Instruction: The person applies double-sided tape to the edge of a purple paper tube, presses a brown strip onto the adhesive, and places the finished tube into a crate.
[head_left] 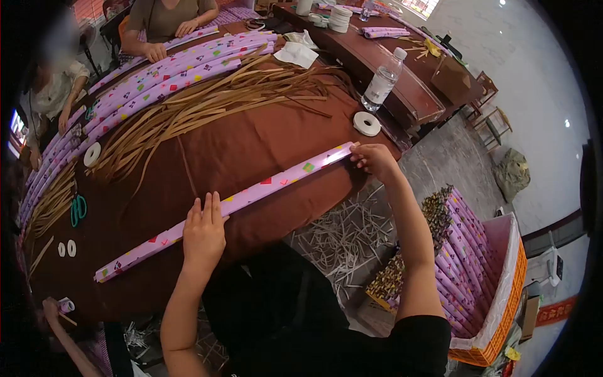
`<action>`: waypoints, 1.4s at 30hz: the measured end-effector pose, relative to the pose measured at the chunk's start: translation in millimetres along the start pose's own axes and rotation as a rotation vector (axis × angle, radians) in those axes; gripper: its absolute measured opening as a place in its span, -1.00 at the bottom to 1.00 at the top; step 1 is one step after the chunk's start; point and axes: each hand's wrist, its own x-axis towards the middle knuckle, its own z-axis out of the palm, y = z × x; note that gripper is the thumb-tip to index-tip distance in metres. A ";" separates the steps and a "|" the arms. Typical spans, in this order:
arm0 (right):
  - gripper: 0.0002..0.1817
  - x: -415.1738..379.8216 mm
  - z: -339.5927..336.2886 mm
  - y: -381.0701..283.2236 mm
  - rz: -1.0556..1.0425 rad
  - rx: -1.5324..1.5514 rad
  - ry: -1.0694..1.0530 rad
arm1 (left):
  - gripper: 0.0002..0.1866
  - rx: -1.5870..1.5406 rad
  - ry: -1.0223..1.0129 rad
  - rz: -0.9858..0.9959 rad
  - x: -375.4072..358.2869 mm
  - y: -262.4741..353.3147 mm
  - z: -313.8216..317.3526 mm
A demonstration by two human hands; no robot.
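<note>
A long pink tube [273,185] with a colourful printed pattern lies slantwise across the brown tablecloth [251,147]. My left hand [205,232] rests on its middle part, fingers stretched out flat over the wrap. At the tube's upper right end, my right hand [375,161] has its fingers and thumb closed on the tip. Just beyond that hand sits a white tape roll [367,124], with a clear water bottle [382,81] standing behind it.
Brown flat strips [188,110] and several pink tubes [163,72] cover the far side. Teal scissors [78,210] lie left. An orange crate [505,308] of wrapped tubes stands right, by paper shreds [342,242]. Other people's hands [155,53] are across the table and at lower left.
</note>
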 end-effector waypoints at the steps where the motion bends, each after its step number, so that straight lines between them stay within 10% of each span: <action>1: -0.79 -1.9 0.5 -1.9 -0.002 -0.027 -0.009 | -0.49 -0.020 0.010 -0.007 0.5 -0.2 -1.1; 42: -0.56 5.5 -7.0 -10.7 -0.076 -0.677 0.134 | -0.56 -0.339 0.168 -0.085 0.9 0.1 -6.2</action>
